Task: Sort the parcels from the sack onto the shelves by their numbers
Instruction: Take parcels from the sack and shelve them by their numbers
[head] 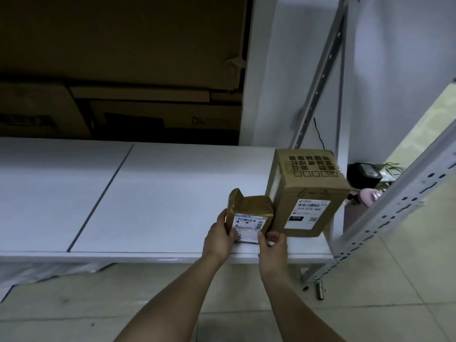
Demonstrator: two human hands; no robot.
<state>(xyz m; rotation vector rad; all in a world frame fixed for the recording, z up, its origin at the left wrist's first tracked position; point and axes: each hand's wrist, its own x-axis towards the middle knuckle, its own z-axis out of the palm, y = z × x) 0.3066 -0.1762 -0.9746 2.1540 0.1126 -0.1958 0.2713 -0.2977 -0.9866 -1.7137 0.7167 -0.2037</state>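
We see the left hand (220,236) and right hand (272,243) both gripping the small parcel (249,215) on the white shelf (153,193), touching the larger parcel (307,191), its label print too blurred to read.

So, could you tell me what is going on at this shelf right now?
A person is placing a small parcel on the white shelf, gripping it with the left hand and the right hand. It sits near the front edge, right beside a larger parcel already standing on the shelf. Both shipping labels face the person.
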